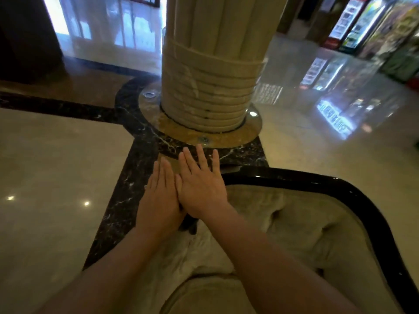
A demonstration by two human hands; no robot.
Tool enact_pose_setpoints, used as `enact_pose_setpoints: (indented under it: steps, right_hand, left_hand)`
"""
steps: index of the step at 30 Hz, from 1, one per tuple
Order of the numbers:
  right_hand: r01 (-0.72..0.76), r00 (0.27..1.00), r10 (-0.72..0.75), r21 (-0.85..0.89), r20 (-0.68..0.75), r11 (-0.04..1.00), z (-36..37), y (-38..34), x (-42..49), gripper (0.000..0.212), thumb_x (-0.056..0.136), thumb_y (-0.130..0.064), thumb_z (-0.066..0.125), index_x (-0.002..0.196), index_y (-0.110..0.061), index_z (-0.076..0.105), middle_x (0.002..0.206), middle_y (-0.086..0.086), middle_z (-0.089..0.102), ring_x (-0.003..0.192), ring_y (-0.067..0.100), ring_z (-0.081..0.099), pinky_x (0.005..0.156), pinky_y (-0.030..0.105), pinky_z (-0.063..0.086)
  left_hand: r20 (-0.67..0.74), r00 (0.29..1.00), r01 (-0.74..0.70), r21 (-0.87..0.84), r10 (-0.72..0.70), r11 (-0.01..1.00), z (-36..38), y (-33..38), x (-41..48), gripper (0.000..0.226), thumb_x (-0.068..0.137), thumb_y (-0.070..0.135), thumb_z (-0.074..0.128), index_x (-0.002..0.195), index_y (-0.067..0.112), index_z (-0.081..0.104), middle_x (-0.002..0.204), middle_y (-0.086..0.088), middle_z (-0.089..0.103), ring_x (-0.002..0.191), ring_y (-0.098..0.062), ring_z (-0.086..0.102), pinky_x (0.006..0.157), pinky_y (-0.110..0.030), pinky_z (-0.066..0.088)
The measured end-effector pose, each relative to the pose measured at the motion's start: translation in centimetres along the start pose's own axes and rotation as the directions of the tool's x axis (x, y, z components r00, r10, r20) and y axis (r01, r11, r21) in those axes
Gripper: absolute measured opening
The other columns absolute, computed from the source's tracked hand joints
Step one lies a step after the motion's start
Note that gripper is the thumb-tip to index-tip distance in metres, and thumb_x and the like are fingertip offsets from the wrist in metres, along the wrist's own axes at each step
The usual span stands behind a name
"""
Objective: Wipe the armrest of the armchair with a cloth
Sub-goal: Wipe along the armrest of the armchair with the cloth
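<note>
A beige upholstered armchair (301, 225) with a glossy black wooden frame (353, 191) fills the lower right. My left hand (159, 196) and my right hand (200, 180) are held out flat side by side, palms down, fingers straight, above the chair's near left corner. Neither hand holds anything. The right hand slightly overlaps the left at the thumb side. A pale white cloth (192, 248) lies on the chair below my forearms, partly hidden by them. A dark part of the frame (189, 225) shows under my hands.
A thick cream fluted column (210, 75) on a round marble base stands just ahead of the chair. Polished marble floor (49, 168) with dark inlay bands spreads left. Lit display fridges (360, 21) line the far right.
</note>
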State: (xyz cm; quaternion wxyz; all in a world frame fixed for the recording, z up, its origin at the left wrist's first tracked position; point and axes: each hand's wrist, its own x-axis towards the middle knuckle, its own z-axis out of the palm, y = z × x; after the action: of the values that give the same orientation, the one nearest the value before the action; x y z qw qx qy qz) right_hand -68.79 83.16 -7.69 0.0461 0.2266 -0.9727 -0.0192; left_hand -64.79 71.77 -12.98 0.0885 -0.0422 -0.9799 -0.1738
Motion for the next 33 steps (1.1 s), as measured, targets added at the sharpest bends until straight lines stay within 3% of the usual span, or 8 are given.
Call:
enact_pose_setpoints:
  steps: [6, 14, 23, 26, 33]
  right_hand:
    - [-0.209, 0.978, 0.209, 0.045, 0.009, 0.977, -1.7, 9.9, -0.8, 0.070, 0.098, -0.045, -0.002, 0.157, -0.011, 0.013, 0.168, 0.008, 0.014, 0.154, 0.030, -0.003, 0.122, 0.060, -0.003]
    - [-0.430, 0.902, 0.421, 0.096, 0.101, 0.898, -2.0, 24.2, -7.8, 0.062, 0.104, -0.040, 0.014, 0.158, -0.010, 0.009, 0.169, 0.010, 0.006, 0.153, 0.032, -0.011, 0.123, 0.056, -0.003]
    - [-0.498, 0.860, 0.510, 0.263, 0.026, 0.826, -0.2, 35.4, -12.7, 0.065, 0.101, -0.044, 0.006, 0.158, -0.011, 0.012, 0.169, 0.009, 0.011, 0.154, 0.030, -0.005, 0.121, 0.054, -0.007]
    - [-0.533, 0.830, 0.557, 0.329, 0.025, 0.780, 0.2, 38.8, -14.9, 0.063, 0.102, -0.041, 0.009, 0.156, -0.011, 0.021, 0.167, 0.010, 0.019, 0.154, 0.033, 0.003, 0.122, 0.058, -0.003]
    - [-0.675, 0.632, 0.775, 0.481, -0.015, 0.560, 3.5, 41.3, -21.5, 0.063, 0.102, -0.040, 0.011, 0.152, -0.008, 0.032, 0.162, 0.013, 0.032, 0.152, 0.036, 0.015, 0.122, 0.058, 0.003]
  left_hand:
    - [0.112, 0.981, -0.171, 0.128, 0.157, 0.977, -0.7, 8.5, 7.6, 0.089, 0.095, 0.051, 0.036, 0.152, 0.000, -0.009, 0.165, -0.021, -0.006, 0.153, -0.032, -0.004, 0.125, -0.045, 0.009]
    - [0.306, 0.883, -0.430, 0.221, 0.356, 0.876, 1.9, 24.2, 11.5, 0.100, 0.092, 0.059, 0.046, 0.153, 0.001, -0.009, 0.166, -0.020, -0.005, 0.153, -0.034, -0.002, 0.125, -0.047, 0.010]
    - [0.354, 0.833, -0.533, 0.309, 0.426, 0.788, 6.7, 35.6, 13.6, 0.099, 0.093, 0.056, 0.048, 0.153, 0.000, -0.007, 0.166, -0.021, -0.003, 0.153, -0.034, 0.000, 0.125, -0.047, 0.011]
    - [0.361, 0.783, -0.619, 0.370, 0.507, 0.693, 8.2, 39.4, 14.5, 0.093, 0.095, 0.052, 0.046, 0.153, 0.002, -0.007, 0.165, -0.020, -0.001, 0.153, -0.032, 0.003, 0.119, -0.043, -0.002]
    - [0.488, 0.576, -0.816, 0.383, 0.656, 0.432, 12.4, 45.8, 14.6, 0.089, 0.093, 0.053, 0.038, 0.154, 0.002, -0.002, 0.166, -0.019, 0.004, 0.153, -0.032, 0.006, 0.124, -0.046, 0.016]
